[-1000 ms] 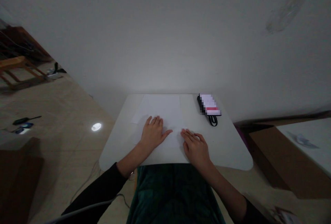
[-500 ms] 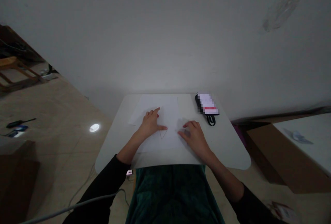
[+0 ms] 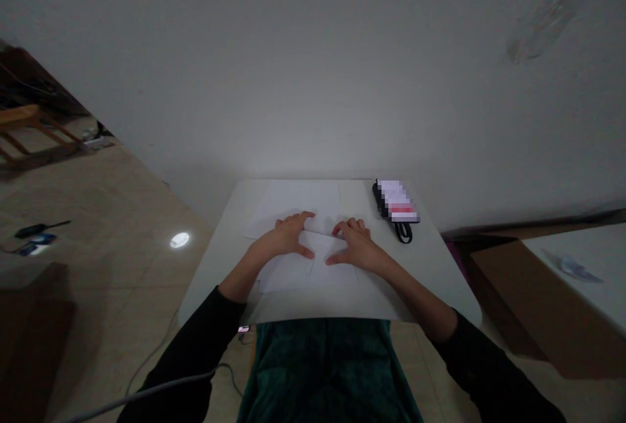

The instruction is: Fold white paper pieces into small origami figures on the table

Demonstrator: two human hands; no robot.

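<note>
A folded white sheet of paper [image 3: 293, 273] lies on the near middle of the white table, a small V-shaped fold line showing on its face. My left hand [image 3: 287, 238] is at the left of its far edge, fingers beyond the edge and thumb on the near face. At the right of the same edge, my right hand [image 3: 358, 247] curls its fingers over the paper with the thumb in front. Both hands grip the sheet, though the undersides of the fingers are hidden. Another white sheet [image 3: 298, 195] lies flat behind it.
A phone-like device [image 3: 398, 201], partly pixelated, lies at the table's [image 3: 435, 273] back right with a black looped strap [image 3: 403, 233]. The wall [image 3: 313, 84] rises behind the table. A cardboard box [image 3: 538, 299] stands at right, and a grey cable [image 3: 161, 387] crosses my left sleeve.
My right hand has moved left onto the paper, closer to my left hand. My left hand has shifted slightly down. An edge of the folded sheet now shows between the hands.
</note>
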